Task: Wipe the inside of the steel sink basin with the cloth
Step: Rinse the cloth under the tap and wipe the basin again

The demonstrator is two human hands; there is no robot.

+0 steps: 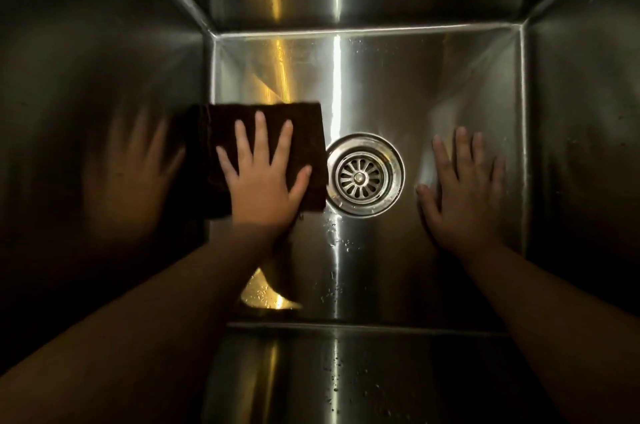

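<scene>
Bare forearms reach down into the square brushed-steel sink basin, mid-wipe on its floor.
From the head view, the left hand lies flat with fingers spread, pressing the dark brown folded cloth onto the basin floor, just beside the round slotted steel drain strainer; the cloth's left end meets the left wall. The right hand rests flat on the floor across the drain, gripping nothing. I'd judge the floor pass is in hand; droplets near the drain suggest the next stroke should sweep toward the near side, then the walls.
</scene>
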